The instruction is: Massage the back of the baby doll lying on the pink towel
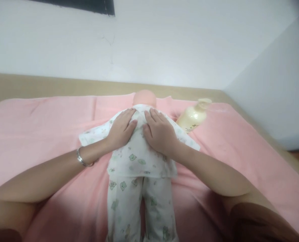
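Your left hand [122, 129] and right hand [161, 132] lie flat and apart on the shirt [140, 161] of the doll [144, 98] on the pink sheet [38, 131], so use light, even pressure.

The doll [142, 166] lies on the blanket [46, 117], its head [144, 97] toward the wall [164, 43]. On its shirt [139, 148], the left hand [122, 129] and the right hand [161, 131] are side by side; at right, behind one sleeve [184, 137], is the bottle [192, 117]
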Available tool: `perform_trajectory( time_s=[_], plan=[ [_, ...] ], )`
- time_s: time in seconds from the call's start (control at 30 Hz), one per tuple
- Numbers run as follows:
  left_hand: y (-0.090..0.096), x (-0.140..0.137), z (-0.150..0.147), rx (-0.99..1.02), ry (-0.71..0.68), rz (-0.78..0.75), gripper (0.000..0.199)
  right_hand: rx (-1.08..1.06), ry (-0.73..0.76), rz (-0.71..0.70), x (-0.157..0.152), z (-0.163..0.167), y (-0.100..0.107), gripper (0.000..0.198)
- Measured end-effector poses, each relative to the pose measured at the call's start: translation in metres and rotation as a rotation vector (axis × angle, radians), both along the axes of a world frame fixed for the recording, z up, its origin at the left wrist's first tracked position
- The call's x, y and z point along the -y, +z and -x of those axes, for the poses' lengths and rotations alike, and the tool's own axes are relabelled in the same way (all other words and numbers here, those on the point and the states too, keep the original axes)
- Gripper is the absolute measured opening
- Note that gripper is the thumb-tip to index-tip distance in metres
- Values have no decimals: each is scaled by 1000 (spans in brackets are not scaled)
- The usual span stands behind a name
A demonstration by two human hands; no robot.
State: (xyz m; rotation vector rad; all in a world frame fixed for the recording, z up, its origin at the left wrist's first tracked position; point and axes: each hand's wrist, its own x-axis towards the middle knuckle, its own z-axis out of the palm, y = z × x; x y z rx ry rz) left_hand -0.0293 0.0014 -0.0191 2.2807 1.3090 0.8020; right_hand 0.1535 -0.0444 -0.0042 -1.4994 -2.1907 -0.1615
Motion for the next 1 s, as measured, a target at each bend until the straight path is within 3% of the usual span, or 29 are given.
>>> perform_trajectory(
  time_s=[0.27, 0.57, 0.8, 1.0],
  plan=[
    [-6, 3, 3, 30, 17, -26, 70, -82, 14, 72, -2, -1, -4, 58],
    [3, 16, 0, -87, -14, 8, 68, -141, 77, 226, -13, -5, 9, 60],
    [3, 50, -4, -10, -118, -79, 55, -58, -14, 73, -10, -1, 7, 59],
    [2, 19, -3, 115, 21, 74, 57, 191, -24, 71, 15, 6, 24, 52]
  ],
)
